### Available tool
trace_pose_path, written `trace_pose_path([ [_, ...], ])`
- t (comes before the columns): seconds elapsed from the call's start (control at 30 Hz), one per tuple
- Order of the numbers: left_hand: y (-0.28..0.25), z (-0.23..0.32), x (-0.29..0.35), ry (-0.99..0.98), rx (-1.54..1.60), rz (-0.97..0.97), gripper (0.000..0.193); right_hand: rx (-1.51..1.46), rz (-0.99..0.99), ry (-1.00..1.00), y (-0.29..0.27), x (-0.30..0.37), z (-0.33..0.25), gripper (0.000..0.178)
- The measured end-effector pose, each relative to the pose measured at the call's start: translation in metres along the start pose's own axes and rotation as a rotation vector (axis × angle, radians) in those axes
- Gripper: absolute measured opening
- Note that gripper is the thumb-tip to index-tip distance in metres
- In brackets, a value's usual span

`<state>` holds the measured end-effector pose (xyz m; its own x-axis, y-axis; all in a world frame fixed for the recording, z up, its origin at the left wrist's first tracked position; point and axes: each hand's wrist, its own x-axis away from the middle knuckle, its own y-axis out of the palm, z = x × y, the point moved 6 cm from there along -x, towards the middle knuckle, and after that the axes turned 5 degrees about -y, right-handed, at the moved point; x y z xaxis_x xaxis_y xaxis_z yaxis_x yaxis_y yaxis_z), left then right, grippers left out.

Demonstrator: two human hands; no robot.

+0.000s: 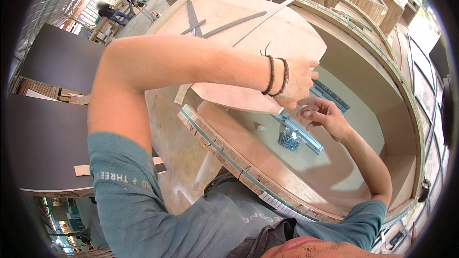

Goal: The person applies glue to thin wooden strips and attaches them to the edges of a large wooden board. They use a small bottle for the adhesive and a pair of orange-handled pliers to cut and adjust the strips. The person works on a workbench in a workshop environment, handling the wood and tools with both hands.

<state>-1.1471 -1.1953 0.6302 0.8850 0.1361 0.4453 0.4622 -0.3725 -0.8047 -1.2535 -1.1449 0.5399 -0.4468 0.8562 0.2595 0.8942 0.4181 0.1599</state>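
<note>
Hands, two: left hand [297, 82], fingers bent at the edge of a pale wooden board [282, 26]; right hand [327, 118], fingers loosely curled. From where I stand, I cannot tell whether either grip is closed on anything.

Metal rails [313, 144], two seen: one just below the right hand, the other beyond it, both inside a curved wooden cabinet [224, 126].

Clear bag of small slender pieces [289, 141], one: beside the nearer rail.

Bracelets [272, 74], two: left wrist.

Surface: the cabinet's smooth, pale bottom [361, 129].

Room: workshop, concrete floor [186, 177], one other person [112, 13] far off.
</note>
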Motion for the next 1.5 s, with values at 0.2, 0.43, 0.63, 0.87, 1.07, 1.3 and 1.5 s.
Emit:
trace_pose_path([
  [0.2, 0.012, 0.011, -0.01, 0.031, 0.004, -0.046, 0.036, -0.046, 0.098, -0.016, -0.002, -0.008, 0.004, 0.042],
  [0.43, 0.02, 0.011, -0.007, 0.01, 0.093, 0.049, 0.03, -0.105, 0.113, -0.06, -0.007, -0.025, 0.006, 0.039],
  [0.63, 0.017, 0.002, -0.013, 0.024, 0.126, 0.172, 0.025, -0.158, 0.152, -0.087, -0.008, -0.021, -0.005, 0.035],
  [0.87, 0.025, -0.005, -0.023, -0.029, 0.116, 0.098, 0.029, -0.198, 0.191, -0.101, -0.015, -0.027, -0.006, 0.034],
  [1.07, 0.036, 0.002, -0.026, -0.052, 0.159, 0.102, 0.029, -0.209, 0.207, -0.07, -0.015, -0.027, 0.005, 0.036],
  [1.3, 0.056, 0.006, -0.008, -0.14, 0.209, 0.497, 0.041, -0.216, 0.2, -0.042, -0.004, -0.028, 0.004, 0.037],
  [1.5, 0.048, -0.045, 0.073, -0.267, 0.281, 0.718, 0.053, -0.064, 0.31, -0.053, 0.002, -0.032, -0.013, 0.037],
])
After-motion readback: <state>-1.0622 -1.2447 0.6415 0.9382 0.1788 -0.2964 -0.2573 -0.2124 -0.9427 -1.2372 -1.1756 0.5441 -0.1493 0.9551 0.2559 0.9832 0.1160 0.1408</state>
